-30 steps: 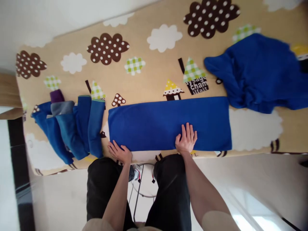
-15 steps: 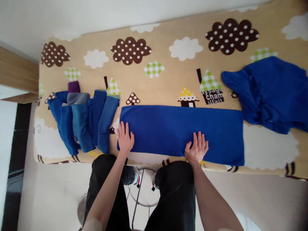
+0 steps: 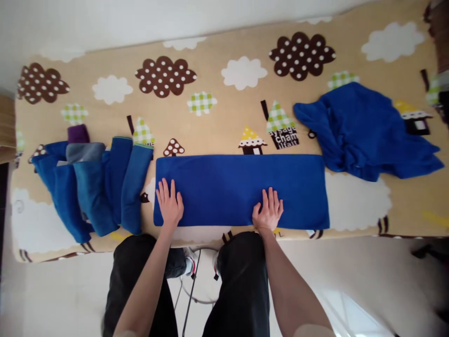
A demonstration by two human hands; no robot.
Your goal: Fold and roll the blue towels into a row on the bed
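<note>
A blue towel (image 3: 217,187), folded into a long rectangle, lies flat along the front of the bed. My left hand (image 3: 170,203) rests on its left end, fingers stretched out and apart. On the towel's front half, right of the middle, lies my right hand (image 3: 268,210), palm down with its fingers slightly bent and apart. Neither hand grips anything. To the left sits a pile of rolled towels (image 3: 98,192), mostly blue, with a grey and a purple one at the back. A crumpled blue cloth (image 3: 361,131) lies loosely heaped to the right.
The bed is covered by a beige sheet (image 3: 210,135) printed with clouds, houses and mushrooms. A white wall (image 3: 140,23) runs along its back. My knees (image 3: 242,252) are close to the front edge, above a pale floor (image 3: 63,299).
The view has shifted to the right, so everything appears further left and more of the crumpled cloth shows. Both hands stay on the towel, nearly in the same places.
</note>
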